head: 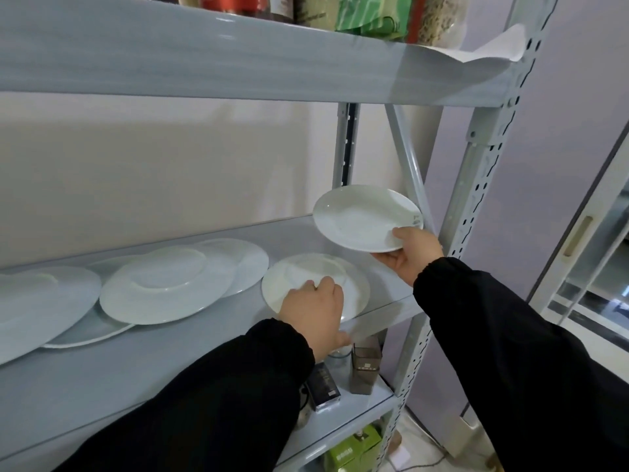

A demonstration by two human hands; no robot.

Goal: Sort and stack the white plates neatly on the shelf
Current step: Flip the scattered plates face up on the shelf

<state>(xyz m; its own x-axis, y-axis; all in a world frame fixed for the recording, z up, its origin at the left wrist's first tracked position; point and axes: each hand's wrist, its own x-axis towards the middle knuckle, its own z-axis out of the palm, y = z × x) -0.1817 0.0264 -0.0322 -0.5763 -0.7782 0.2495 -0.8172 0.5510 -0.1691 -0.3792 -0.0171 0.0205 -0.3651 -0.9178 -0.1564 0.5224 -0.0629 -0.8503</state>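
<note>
Right hand: grip closed on the near rim of the raised plate, thumb on top and fingers under. The plate is held roughly level in the air over the right end of the shelf, probably so it can go down flat.

Left hand: fingers lie over the near part of the lower plate, which sits at the shelf's front edge. The thumb seems tucked under the rim, so likely a pinch (the back of the hand hides the contact). Judged purpose: steadying this one as the base of a small-plate stack.

Surroundings: the larger plates overlap untidily to the left, one inverted, unsorted. The diagonal brace runs close behind the raised plate and limits swing room. The upper shelf caps lift height.
</note>
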